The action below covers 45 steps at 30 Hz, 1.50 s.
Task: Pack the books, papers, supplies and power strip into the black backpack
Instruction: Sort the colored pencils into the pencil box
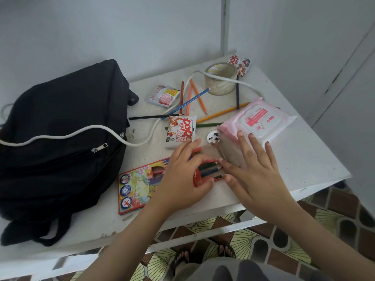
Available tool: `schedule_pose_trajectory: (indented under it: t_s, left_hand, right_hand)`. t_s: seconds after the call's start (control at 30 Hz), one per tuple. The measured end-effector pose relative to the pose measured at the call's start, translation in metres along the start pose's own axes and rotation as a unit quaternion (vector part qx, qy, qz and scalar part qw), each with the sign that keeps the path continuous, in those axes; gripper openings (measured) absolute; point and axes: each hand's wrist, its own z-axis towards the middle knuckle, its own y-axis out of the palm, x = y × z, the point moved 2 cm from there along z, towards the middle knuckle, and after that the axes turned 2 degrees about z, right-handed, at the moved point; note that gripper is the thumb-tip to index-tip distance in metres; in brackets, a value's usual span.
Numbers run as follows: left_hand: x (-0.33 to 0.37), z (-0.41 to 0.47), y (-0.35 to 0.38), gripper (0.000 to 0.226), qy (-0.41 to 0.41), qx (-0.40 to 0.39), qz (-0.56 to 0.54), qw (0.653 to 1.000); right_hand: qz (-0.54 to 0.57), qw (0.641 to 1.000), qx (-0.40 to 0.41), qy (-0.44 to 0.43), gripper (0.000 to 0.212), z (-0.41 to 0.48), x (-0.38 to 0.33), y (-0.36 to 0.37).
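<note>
Our left hand holds the open end of the pencil box, fingers laid over the top and thumb curled against its near edge. Our right hand is spread wide and flat just beside it, index tip and thumb tip touching the points of the pencils that stick out of the box. Beyond our right fingers lies a pink wipes pack, and between the two hands, just past the fingertips, sits a white plug. Its cord loops away from us, runs across a tape roll, comes back past a snack packet just beyond our left fingers, then crosses the backpack. The backpack lies well left of our left hand, on the same table, and we cannot tell whether its zips are open. Loose pencils lie scattered farther out, between the hands and the tape roll, with a second packet to their left.
</note>
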Motion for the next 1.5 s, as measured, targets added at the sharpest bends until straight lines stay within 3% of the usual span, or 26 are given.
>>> schedule_pose_trajectory:
  t_s: [0.13, 0.2, 0.33, 0.47, 0.63, 0.77, 0.93, 1.0, 1.07, 1.13, 1.2, 1.33, 1.5]
  left_hand:
    - [0.0, 0.004, -0.003, 0.032, 0.013, 0.021, -0.038, 0.999]
    - [0.001, 0.012, -0.009, 0.03, -0.003, 0.039, -0.069, 0.997]
    - [-0.007, 0.045, -0.019, 0.017, -0.019, 0.102, -0.047, 0.994]
    - [-0.018, 0.079, -0.021, 0.017, -0.013, 0.105, 0.014, 0.994]
    - [-0.022, 0.103, -0.016, 0.022, 0.016, 0.054, 0.056, 0.997]
    - [-0.028, 0.115, -0.012, 0.023, 0.026, 0.031, 0.105, 0.994]
    - [-0.028, 0.125, -0.008, 0.01, 0.03, 0.018, 0.127, 0.991]
    - [-0.029, 0.126, -0.007, 0.007, 0.03, 0.016, 0.127, 0.991]
    - [-0.03, 0.126, -0.007, 0.006, 0.03, 0.04, 0.111, 0.993]
    - [-0.028, 0.124, -0.009, 0.006, 0.031, 0.085, 0.078, 0.993]
    - [-0.028, 0.122, -0.01, 0.007, 0.017, 0.125, 0.034, 0.991]
    - [-0.023, 0.115, -0.016, 0.015, -0.026, 0.231, -0.104, 0.967]
    - [-0.005, 0.099, -0.033, 0.02, -0.056, 0.346, -0.241, 0.905]
  right_hand:
    - [0.17, 0.983, 0.061, 0.038, 0.035, 0.02, 0.006, -0.016]
    - [0.189, 0.974, 0.107, 0.065, 0.031, 0.042, 0.016, -0.027]
    - [0.086, 0.978, 0.142, 0.129, 0.025, 0.1, 0.041, -0.041]
    - [-0.12, 0.963, -0.004, 0.242, 0.032, 0.15, 0.054, -0.041]
    - [-0.164, 0.93, -0.128, 0.302, 0.043, 0.173, 0.063, -0.026]
    - [-0.155, 0.938, -0.098, 0.294, 0.03, 0.174, 0.065, -0.028]
    - [-0.128, 0.957, 0.036, 0.259, 0.02, 0.159, 0.056, -0.055]
    - [-0.081, 0.96, 0.123, 0.237, 0.021, 0.148, 0.056, -0.067]
    - [0.053, 0.949, 0.225, 0.215, 0.016, 0.135, 0.053, -0.082]
    - [0.228, 0.9, 0.311, 0.202, 0.007, 0.122, 0.046, -0.095]
    - [0.345, 0.844, 0.361, 0.196, 0.011, 0.108, 0.038, -0.102]
    - [0.468, 0.779, 0.35, 0.227, 0.011, 0.084, 0.029, -0.094]
    - [0.426, 0.815, 0.313, 0.239, 0.026, 0.06, 0.02, -0.069]
